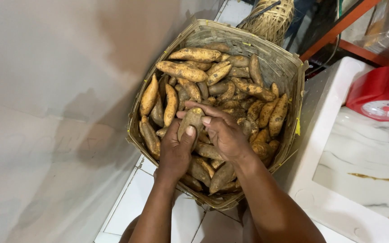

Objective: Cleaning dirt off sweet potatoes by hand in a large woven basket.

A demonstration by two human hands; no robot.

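The sweet potato [192,120] sits upright between our hands above the woven basket [284,67] of tubers. Our left hand [175,150] cups it from below, thumb raised; our right hand [223,134] curls fingers over its top, both forearms reaching forward.

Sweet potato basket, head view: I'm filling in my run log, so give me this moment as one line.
left hand: holds sweet potato | right hand: fingers on same sweet potato | below: woven basket of sweet potatoes | right: red scale

floor [190,225]: white tile | on it: woven basket [284,67] w/ sweet potatoes [181,70], by wall
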